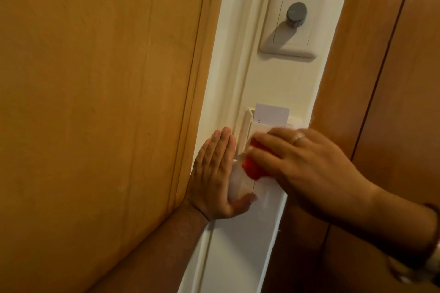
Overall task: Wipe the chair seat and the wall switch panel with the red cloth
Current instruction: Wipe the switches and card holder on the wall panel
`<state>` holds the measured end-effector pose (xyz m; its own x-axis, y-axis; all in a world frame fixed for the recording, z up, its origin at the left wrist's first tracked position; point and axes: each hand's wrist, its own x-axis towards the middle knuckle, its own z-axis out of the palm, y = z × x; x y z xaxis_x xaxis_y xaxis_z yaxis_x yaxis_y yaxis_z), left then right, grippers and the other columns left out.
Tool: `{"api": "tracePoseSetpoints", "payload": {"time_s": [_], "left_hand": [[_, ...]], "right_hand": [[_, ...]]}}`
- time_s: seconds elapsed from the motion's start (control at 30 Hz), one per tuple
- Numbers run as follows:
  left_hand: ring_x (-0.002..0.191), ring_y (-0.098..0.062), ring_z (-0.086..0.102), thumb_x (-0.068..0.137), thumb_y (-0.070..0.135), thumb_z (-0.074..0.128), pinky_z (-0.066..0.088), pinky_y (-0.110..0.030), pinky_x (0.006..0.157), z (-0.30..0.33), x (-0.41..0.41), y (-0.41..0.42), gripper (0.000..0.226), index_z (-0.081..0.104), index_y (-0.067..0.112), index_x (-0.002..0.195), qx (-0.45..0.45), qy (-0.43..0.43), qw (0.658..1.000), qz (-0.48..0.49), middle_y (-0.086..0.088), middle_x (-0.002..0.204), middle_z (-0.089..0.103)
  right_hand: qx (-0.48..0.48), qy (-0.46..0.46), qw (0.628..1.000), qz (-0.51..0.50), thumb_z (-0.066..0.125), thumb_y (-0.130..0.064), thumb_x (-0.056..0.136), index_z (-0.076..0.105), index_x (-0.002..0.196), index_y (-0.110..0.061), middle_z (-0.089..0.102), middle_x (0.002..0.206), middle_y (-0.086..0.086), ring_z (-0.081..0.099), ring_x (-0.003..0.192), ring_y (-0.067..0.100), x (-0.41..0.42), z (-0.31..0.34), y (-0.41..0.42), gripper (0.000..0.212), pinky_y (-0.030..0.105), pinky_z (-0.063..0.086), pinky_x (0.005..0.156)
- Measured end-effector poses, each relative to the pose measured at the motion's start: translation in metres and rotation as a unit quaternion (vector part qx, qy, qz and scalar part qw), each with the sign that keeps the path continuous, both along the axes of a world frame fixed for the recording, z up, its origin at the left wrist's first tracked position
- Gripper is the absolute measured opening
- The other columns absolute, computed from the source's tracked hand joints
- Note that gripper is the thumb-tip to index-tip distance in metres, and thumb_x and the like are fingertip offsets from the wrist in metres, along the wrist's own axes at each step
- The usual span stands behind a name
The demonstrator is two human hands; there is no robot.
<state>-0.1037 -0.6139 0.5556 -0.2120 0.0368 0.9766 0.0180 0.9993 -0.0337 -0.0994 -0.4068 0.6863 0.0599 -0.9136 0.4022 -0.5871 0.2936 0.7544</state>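
Red cloth on the white wall switch panel

Right hand (307, 164) presses the bunched red cloth (252, 166) onto the white wall switch panel (242, 183), fingers curled over it; left hand (214, 173) lies flat at 9 o'clock, fingers together.

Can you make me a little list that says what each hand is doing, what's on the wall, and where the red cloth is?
place: white wall strip between wood panels
right hand: presses red cloth on switch panel
left hand: flat, open, against the wall beside the panel
red cloth: bunched under the right hand's fingers
switch panel: white, partly covered by both hands
card: white, standing in a holder above the panel
knob: grey, on a white plate higher up
ring: on the right hand
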Motion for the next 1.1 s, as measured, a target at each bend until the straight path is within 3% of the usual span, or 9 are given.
{"api": "tracePoseSetpoints", "payload": {"time_s": [0.07,0.17,0.3,0.4,0.5,0.7,0.9,0.97,1.1], "left_hand": [[0.155,-0.031,0.015,0.083,0.08,0.031,0.013,-0.046,0.126,0.002,0.002,-0.001,0.106,0.021,0.001,0.153,0.008,-0.017,1.0,0.007,-0.02,0.164,0.019],[0.155,-0.031,0.014,0.083,0.076,0.037,0.015,-0.047,0.126,0.002,0.004,0.002,0.102,0.027,0.0,0.151,0.02,-0.032,0.999,-0.004,-0.021,0.164,0.02],[0.153,-0.035,0.019,0.08,0.071,0.048,0.021,-0.053,0.124,0.005,0.005,0.001,0.099,0.031,0.001,0.148,0.019,-0.042,0.999,-0.02,-0.022,0.161,0.028],[0.15,-0.039,0.027,0.08,0.068,0.054,0.031,-0.058,0.117,0.007,0.006,0.001,0.099,0.031,0.0,0.147,0.015,-0.052,0.998,-0.037,-0.023,0.158,0.033],[0.153,-0.035,0.021,0.082,0.071,0.048,0.025,-0.056,0.121,0.004,0.005,0.001,0.096,0.024,0.006,0.149,0.02,-0.053,0.998,-0.033,-0.022,0.161,0.028],[0.154,-0.033,0.019,0.084,0.08,0.029,0.016,-0.047,0.125,0.001,0.002,-0.001,0.105,0.024,-0.001,0.152,0.011,-0.015,1.0,0.006,-0.022,0.163,0.022],[0.155,-0.032,0.016,0.081,0.081,0.036,0.014,-0.043,0.126,0.002,0.001,-0.002,0.11,0.022,-0.002,0.153,0.002,-0.007,1.0,0.021,-0.02,0.164,0.02],[0.154,-0.032,0.017,0.082,0.079,0.038,0.014,-0.043,0.126,0.001,0.001,-0.002,0.109,0.022,-0.002,0.153,0.0,-0.004,1.0,0.024,-0.019,0.164,0.02],[0.155,-0.03,0.013,0.081,0.079,0.038,0.011,-0.042,0.127,0.002,0.0,-0.003,0.108,0.017,0.002,0.155,-0.003,-0.007,1.0,0.03,-0.017,0.165,0.016]], "right_hand": [[-0.038,-0.01,0.999,-0.024,0.075,-0.028,0.066,0.047,0.126,-0.017,0.056,0.126,0.015,0.055,0.104,0.035,0.009,0.011,-0.011,0.067,0.046,0.05,0.078],[0.005,0.012,0.999,-0.037,0.067,-0.026,0.075,0.043,0.127,-0.015,0.055,0.125,0.015,0.053,0.103,0.034,0.016,0.008,-0.028,0.058,0.044,0.047,0.079],[-0.013,-0.016,1.0,-0.001,0.065,-0.023,0.081,0.045,0.111,-0.017,0.063,0.091,0.005,0.058,0.078,0.026,0.022,0.022,-0.034,0.037,0.039,0.048,0.068],[-0.032,-0.015,0.999,0.009,0.057,-0.025,0.087,0.047,0.108,-0.016,0.063,0.092,0.005,0.056,0.079,0.025,0.028,0.029,-0.043,0.025,0.039,0.048,0.07],[0.026,-0.006,1.0,-0.012,0.063,-0.029,0.082,0.046,0.118,-0.017,0.065,0.104,0.005,0.058,0.088,0.026,0.025,0.02,-0.039,0.041,0.04,0.049,0.077],[0.009,-0.028,0.999,-0.024,0.077,-0.031,0.067,0.055,0.115,-0.022,0.064,0.117,0.005,0.06,0.101,0.029,0.017,0.008,-0.01,0.054,0.043,0.052,0.08],[-0.069,-0.082,0.994,-0.003,0.085,-0.031,0.058,0.061,0.118,-0.018,0.064,0.122,0.009,0.062,0.105,0.034,0.007,0.005,0.016,0.066,0.048,0.054,0.08],[-0.037,-0.068,0.997,0.0,0.087,-0.029,0.055,0.062,0.117,-0.019,0.064,0.122,0.009,0.062,0.106,0.033,0.004,-0.003,0.022,0.068,0.05,0.054,0.082],[-0.086,-0.112,0.99,-0.001,0.085,-0.027,0.054,0.065,0.112,-0.016,0.067,0.115,0.01,0.065,0.1,0.031,0.0,0.007,0.036,0.063,0.044,0.05,0.083]]}}
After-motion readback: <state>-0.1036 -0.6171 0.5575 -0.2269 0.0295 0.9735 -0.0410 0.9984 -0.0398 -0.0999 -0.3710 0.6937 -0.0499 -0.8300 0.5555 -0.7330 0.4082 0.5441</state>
